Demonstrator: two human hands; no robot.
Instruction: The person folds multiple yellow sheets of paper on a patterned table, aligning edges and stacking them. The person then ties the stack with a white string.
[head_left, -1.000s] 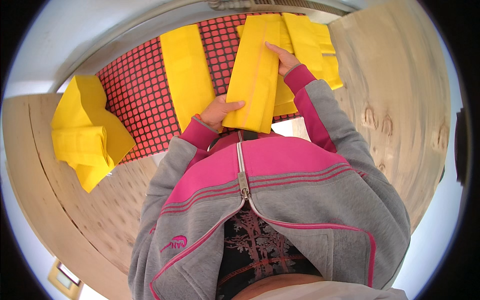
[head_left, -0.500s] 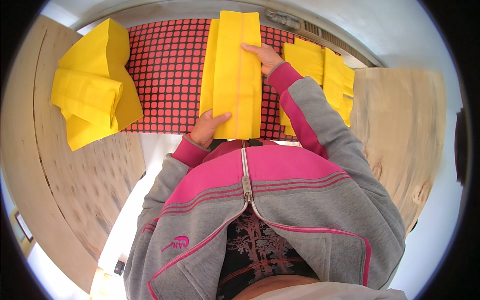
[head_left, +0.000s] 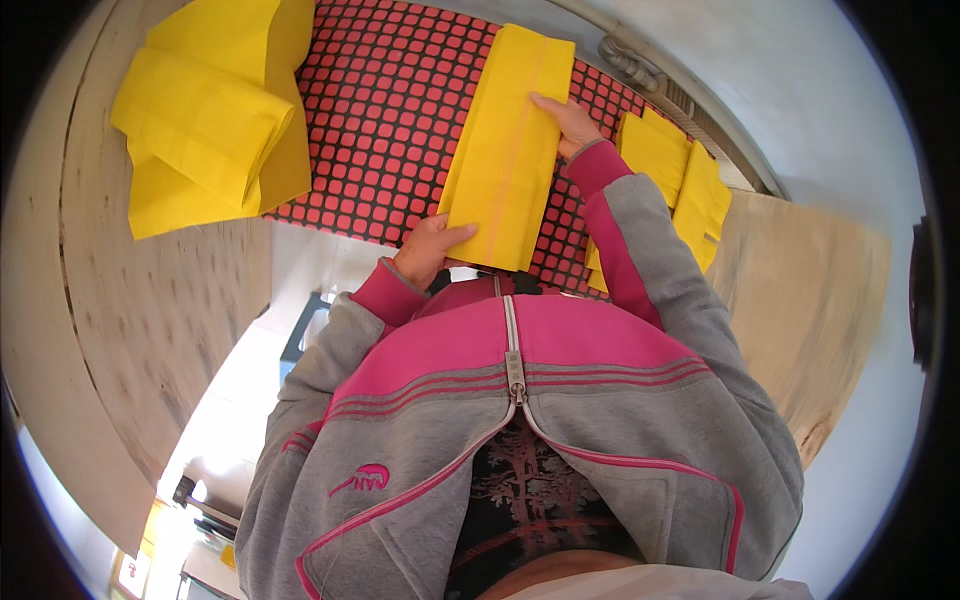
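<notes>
A long folded piece of yellow fabric (head_left: 510, 150), with a faint pinkish line along its length, lies between my two hands over the red-and-black checked table cover (head_left: 380, 110). My left hand (head_left: 430, 248) grips its near left corner, thumb on top and fingers hidden underneath. On the far right edge, my right hand (head_left: 568, 122) pinches it the same way, thumb on top. The folded layers show along the left side of the piece.
On the left, a larger heap of yellow fabric (head_left: 210, 120) overhangs a wooden board (head_left: 170, 330). More folded yellow pieces (head_left: 690, 190) lie to the right, beside another wooden surface (head_left: 800, 300). A pipe (head_left: 630, 65) runs along the wall behind.
My view has turned, so the table and fabrics appear tilted. Both hands keep hold of the folded yellow fabric, which now slants to the upper right.
</notes>
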